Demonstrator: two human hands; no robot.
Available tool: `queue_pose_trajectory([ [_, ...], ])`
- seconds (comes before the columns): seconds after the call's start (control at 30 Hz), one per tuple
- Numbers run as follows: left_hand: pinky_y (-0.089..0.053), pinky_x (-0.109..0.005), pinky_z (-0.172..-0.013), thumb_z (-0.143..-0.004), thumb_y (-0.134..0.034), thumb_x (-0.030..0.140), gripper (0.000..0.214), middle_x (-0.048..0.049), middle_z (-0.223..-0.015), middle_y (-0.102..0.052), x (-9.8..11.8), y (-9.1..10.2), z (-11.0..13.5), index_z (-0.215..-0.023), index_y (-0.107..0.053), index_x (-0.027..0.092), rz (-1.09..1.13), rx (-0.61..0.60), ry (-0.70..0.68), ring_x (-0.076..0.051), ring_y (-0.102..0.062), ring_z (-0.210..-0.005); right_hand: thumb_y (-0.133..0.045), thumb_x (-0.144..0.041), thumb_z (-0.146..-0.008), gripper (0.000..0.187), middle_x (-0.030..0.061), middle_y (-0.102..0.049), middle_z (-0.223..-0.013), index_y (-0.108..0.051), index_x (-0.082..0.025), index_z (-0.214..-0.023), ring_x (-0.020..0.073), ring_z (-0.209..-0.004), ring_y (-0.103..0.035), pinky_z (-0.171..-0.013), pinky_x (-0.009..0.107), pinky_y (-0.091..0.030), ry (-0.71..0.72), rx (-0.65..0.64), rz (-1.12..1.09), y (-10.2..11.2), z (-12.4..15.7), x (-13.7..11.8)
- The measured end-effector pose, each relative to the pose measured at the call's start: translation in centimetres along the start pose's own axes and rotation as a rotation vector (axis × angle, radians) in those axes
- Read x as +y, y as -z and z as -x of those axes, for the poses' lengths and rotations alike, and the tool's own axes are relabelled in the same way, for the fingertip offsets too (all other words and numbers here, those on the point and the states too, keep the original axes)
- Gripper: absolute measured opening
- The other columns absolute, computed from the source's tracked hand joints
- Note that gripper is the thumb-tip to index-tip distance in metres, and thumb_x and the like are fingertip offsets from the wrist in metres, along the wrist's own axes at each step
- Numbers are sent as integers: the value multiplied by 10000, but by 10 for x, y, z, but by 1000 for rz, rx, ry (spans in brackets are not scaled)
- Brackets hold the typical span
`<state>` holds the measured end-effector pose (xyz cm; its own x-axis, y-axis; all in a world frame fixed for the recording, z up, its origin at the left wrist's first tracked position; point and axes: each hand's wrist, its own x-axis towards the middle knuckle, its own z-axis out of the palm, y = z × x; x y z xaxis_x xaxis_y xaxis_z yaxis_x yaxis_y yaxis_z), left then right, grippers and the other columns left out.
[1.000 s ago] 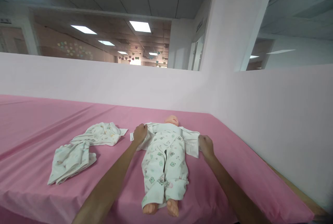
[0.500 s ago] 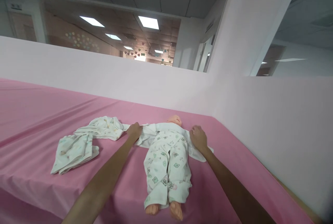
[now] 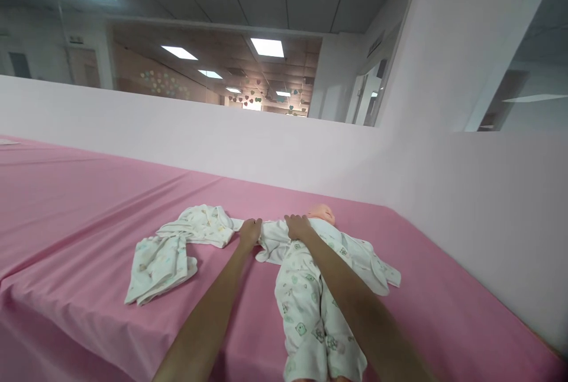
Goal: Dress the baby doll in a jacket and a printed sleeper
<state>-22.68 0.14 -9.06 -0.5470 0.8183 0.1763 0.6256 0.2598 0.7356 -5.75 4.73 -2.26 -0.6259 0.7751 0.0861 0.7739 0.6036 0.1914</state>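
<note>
A baby doll (image 3: pixel 323 214) lies on its back on the pink-covered surface, its head towards the wall. It wears a white long-sleeved top (image 3: pixel 274 241) and white printed trousers (image 3: pixel 302 305). My left hand (image 3: pixel 251 232) is closed around the top's sleeve on the left, which is stretched out sideways. At the upper part of that same sleeve, near the shoulder, my right hand (image 3: pixel 298 227) grips the cloth with bent fingers. My right forearm crosses over the doll's body and hides part of it. The other sleeve (image 3: pixel 390 272) lies spread out on the right.
Folded white printed baby clothes (image 3: pixel 162 266) lie left of my left hand. The pink sheet (image 3: pixel 89 222) covers the surface and drops over the front edge. A white wall (image 3: pixel 222 139) with windows bounds the back, and another rises at the right.
My right hand has moved left from the sleeve on the right, across the doll, to the left shoulder. My left hand stays at its sleeve. The view has shifted left.
</note>
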Motion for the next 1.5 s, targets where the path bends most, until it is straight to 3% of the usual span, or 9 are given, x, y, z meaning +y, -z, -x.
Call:
queue_pose_trajectory([
  [0.13, -440, -318, -695, -918, -356, 372, 377, -155, -984, -709, -2, 4, 1, -904, -653, 140, 2, 5, 40, -273, -664, -913, -617, -124, -752, 501, 167, -601, -1211, -524, -176, -1242, 302, -1171, -527, -968, 451, -344, -11, -2, 15, 2, -1, 10],
  [0.3, -455, -348, -747, -918, -375, 349, 368, -218, -1062, -689, -7, 11, 0, -1007, -640, 110, 19, 4, 117, -321, -658, -1000, -640, -273, -782, 491, 154, -587, -1198, -519, -215, -1254, 316, -1150, -510, -915, 438, -372, 6, 33, -8, 25, 13, 31],
  [0.5, -469, -307, -647, -935, -352, 329, 380, -186, -850, -721, -10, 13, -1, -1005, -650, 104, 120, -30, 184, -257, -702, -743, -550, -234, -822, 368, 99, -582, -1144, -545, -256, -1189, 268, -1064, -536, -832, 362, -391, -2, 135, -86, 49, 35, 67],
  [0.63, -481, -307, -626, -925, -359, 335, 384, -190, -897, -721, -11, 13, -3, -1036, -646, 106, 194, -37, 217, -245, -699, -695, -481, -216, -843, 342, 76, -574, -1135, -535, -254, -1179, 231, -1002, -559, -756, 310, -403, -48, 200, -167, 54, 44, 85],
  [0.83, -479, -286, -530, -943, -336, 343, 355, -155, -816, -688, -10, 11, -4, -1013, -607, 124, 375, -79, 251, -194, -645, -566, -468, -235, -849, 351, 71, -584, -1147, -509, -248, -1197, 228, -993, -572, -731, 301, -404, -97, 219, -212, 56, 49, 85],
  [1.03, -488, -260, -485, -959, -363, 457, 358, -47, -664, -614, 1, 10, 4, -853, -548, 169, 655, -262, 211, -147, -587, -505, -540, -289, -821, 353, 76, -610, -1135, -539, -258, -1173, 252, -1009, -588, -800, 350, -409, -92, 153, -181, 50, 38, 57],
  [1.3, -581, -291, -727, -976, -311, 517, 455, -107, -860, -690, 15, 22, 18, -952, -598, 166, 933, -609, 124, -182, -693, -768, -674, -320, -738, 473, 119, -634, -1166, -574, -234, -1193, 305, -1078, -596, -903, 437, -406, -83, 86, -210, 32, 27, 15],
  [1.43, -585, -345, -748, -966, -383, 523, 448, -137, -909, -692, 10, 24, 17, -1032, -595, 134, 1210, -795, 170, -225, -700, -823, -647, -490, -791, 609, 61, -577, -1323, -482, -304, -1347, 241, -1155, -569, -936, 332, -414, -61, 117, -303, 31, 45, 26],
  [1.5, -585, -364, -744, -977, -364, 499, 451, -147, -918, -692, 7, 23, 15, -1038, -599, 119, 1191, -739, 197, -240, -700, -832, -545, -536, -862, 557, 21, -527, -1396, -453, -330, -1372, 207, -1229, -517, -961, 288, -398, -130, 157, -336, 28, 68, 52],
])
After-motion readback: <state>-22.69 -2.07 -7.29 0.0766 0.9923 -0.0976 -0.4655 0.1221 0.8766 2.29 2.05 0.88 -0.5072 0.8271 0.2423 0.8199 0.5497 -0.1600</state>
